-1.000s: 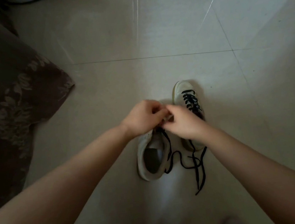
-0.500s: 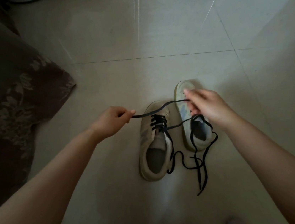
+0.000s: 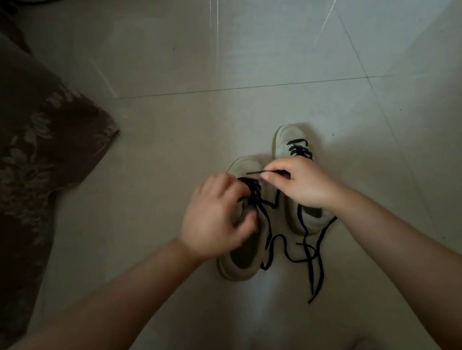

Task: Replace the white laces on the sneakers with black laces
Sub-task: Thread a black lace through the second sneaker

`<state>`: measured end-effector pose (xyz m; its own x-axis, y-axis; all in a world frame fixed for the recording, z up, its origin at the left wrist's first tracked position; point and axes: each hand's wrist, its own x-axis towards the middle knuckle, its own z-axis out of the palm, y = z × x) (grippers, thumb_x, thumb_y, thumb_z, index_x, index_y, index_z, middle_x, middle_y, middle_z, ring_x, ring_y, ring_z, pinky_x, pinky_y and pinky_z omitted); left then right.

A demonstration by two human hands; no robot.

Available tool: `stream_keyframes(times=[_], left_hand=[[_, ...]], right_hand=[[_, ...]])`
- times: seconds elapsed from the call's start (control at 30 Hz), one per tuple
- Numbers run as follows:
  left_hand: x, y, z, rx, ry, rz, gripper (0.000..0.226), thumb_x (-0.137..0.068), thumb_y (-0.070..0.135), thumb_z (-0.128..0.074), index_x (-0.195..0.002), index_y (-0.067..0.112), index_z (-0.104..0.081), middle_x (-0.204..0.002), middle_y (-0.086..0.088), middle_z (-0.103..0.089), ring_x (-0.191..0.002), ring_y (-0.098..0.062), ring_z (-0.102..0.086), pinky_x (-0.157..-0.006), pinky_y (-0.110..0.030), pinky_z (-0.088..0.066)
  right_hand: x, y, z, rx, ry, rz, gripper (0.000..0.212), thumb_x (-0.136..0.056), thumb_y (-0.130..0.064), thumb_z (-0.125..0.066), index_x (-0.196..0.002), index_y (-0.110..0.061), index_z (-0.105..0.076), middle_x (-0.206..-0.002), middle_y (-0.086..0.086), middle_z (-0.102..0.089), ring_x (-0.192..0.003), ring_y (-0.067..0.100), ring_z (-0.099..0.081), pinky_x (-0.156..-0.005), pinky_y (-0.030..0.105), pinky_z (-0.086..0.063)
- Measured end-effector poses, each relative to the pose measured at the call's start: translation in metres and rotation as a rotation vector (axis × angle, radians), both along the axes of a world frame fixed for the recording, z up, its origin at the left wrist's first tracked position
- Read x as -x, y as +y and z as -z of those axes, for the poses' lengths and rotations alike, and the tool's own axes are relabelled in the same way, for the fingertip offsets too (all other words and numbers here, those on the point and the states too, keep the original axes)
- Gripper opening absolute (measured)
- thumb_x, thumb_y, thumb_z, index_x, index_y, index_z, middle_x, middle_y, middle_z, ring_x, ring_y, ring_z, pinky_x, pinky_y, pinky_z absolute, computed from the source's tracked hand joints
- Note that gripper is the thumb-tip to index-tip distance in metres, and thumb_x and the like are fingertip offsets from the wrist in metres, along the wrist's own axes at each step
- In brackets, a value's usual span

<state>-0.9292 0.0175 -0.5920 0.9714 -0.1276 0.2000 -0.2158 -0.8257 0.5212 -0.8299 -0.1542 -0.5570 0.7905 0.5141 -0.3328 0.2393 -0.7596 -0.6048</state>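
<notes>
Both hands are closing back in over the near sneaker [image 3: 249, 248] after being spread wide half a second ago, when the black lace [image 3: 267, 219] was being stretched out level between them. Now the left hand [image 3: 218, 220] is hovering over that sneaker's tongue and eyelet rows with its fingers curled down onto the lacing; whether it is actually pinching a strand I cannot tell, since the hand is blurring and covering the spot. The right hand [image 3: 298, 184] is pinching the free lace tip [image 3: 254, 172] between thumb and forefinger, and the tip is pointing leftward, toward the toe end of the near sneaker.

That pointing direction is what the coming move is turning on. The sneaker is lying on the tiled floor [image 3: 267, 54] with its long axis running away from the person, toe far and heel near, so the eyelet rows are running along that same line, and the tip is coming across them from the right side. The right hand is the nearer one to the tip, while the left is sitting directly above the eyelets and is probably steadying them.

The second sneaker [image 3: 293, 149] is standing just beside it to the right, already carrying black lacing, partly under the right hand. Loose lace ends are trailing on the floor near the heels.
</notes>
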Motion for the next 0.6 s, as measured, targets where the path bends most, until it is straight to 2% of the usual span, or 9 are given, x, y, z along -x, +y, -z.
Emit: stream_keyframes(times=[0.07, 0.1, 0.17, 0.2, 0.27, 0.33, 0.47, 0.6], left_hand=[[0.009, -0.006, 0.014, -0.238, -0.020, 0.154, 0.043, -0.064, 0.044, -0.063, -0.094, 0.014, -0.060, -0.101, -0.006, -0.057, -0.096, -0.026, -0.051, -0.079, -0.035, -0.041], [0.012, -0.010, 0.021, -0.358, -0.002, 0.166, 0.044, -0.059, 0.042, -0.064, -0.093, 0.013, -0.060, -0.100, -0.007, -0.057, -0.096, -0.027, -0.051, -0.079, -0.036, -0.041], [0.015, -0.020, 0.032, -0.537, -0.018, 0.107, 0.032, -0.064, 0.032, -0.060, -0.090, 0.014, -0.060, -0.094, -0.008, -0.057, -0.092, -0.027, -0.048, -0.075, -0.036, -0.042], [0.015, -0.023, 0.036, -0.567, -0.061, 0.073, 0.020, -0.072, 0.025, -0.053, -0.088, 0.013, -0.059, -0.091, -0.009, -0.056, -0.089, -0.027, -0.045, -0.071, -0.036, -0.041], [0.006, -0.023, 0.040, -0.565, -0.141, 0.026, 0.017, -0.080, 0.013, -0.041, -0.083, 0.013, -0.057, -0.086, -0.010, -0.054, -0.082, -0.027, -0.042, -0.064, -0.035, -0.038], [-0.005, -0.019, 0.043, -0.550, -0.197, 0.020, 0.018, -0.076, 0.011, -0.040, -0.084, 0.012, -0.057, -0.084, -0.010, -0.053, -0.077, -0.027, -0.043, -0.059, -0.033, -0.036], [-0.003, -0.016, 0.042, -0.276, -0.106, -0.043, 0.022, -0.070, 0.016, -0.043, -0.088, 0.012, -0.055, -0.085, -0.008, -0.059, -0.068, -0.028, -0.057, -0.048, -0.028, -0.041], [0.009, -0.012, 0.040, -0.016, 0.017, -0.171, 0.023, -0.069, 0.025, -0.041, -0.086, 0.017, -0.054, -0.085, -0.004, -0.060, -0.056, -0.029, -0.059, -0.039, -0.027, -0.040]], right_hand=[[0.001, 0.000, 0.005, -0.005, 0.011, 0.028, 0.017, -0.092, -0.038, -0.053, -0.091, -0.033, -0.069, -0.090, -0.013, -0.069, -0.088, 0.009, -0.063, -0.085, 0.040, -0.051], [0.002, 0.001, 0.005, -0.024, -0.002, 0.050, 0.016, -0.092, -0.037, -0.053, -0.089, -0.035, -0.069, -0.088, -0.014, -0.069, -0.087, 0.009, -0.063, -0.084, 0.039, -0.051], [0.003, 0.003, 0.004, -0.045, -0.015, 0.061, 0.015, -0.093, -0.032, -0.053, -0.089, -0.035, -0.068, -0.083, -0.015, -0.068, -0.084, 0.011, -0.063, -0.081, 0.031, -0.051], [0.003, 0.004, 0.003, -0.048, -0.006, 0.053, 0.016, -0.094, -0.028, -0.053, -0.093, -0.031, -0.069, -0.080, -0.017, -0.066, -0.083, 0.011, -0.062, -0.078, 0.022, -0.048], [0.004, 0.006, 0.000, -0.063, 0.026, 0.046, 0.018, -0.095, -0.022, -0.054, -0.100, -0.025, -0.071, -0.077, -0.020, -0.063, -0.080, 0.003, -0.060, -0.070, 0.005, -0.041], [0.007, 0.007, 0.000, -0.098, 0.053, 0.048, 0.019, -0.093, -0.019, -0.057, -0.102, -0.023, -0.072, -0.081, -0.019, -0.065, -0.079, -0.006, -0.059, -0.070, 0.000, -0.039], [0.014, 0.007, 0.007, -0.106, 0.026, 0.065, 0.018, -0.090, -0.016, -0.060, -0.099, -0.022, -0.074, -0.090, -0.015, -0.068, -0.087, -0.004, -0.061, -0.076, 0.001, -0.040], [0.019, 0.004, 0.018, -0.088, 0.017, 0.130, 0.014, -0.088, -0.017, -0.064, -0.098, -0.019, -0.074, -0.093, -0.010, -0.070, -0.092, 0.002, -0.062, -0.086, 0.015, -0.047]])
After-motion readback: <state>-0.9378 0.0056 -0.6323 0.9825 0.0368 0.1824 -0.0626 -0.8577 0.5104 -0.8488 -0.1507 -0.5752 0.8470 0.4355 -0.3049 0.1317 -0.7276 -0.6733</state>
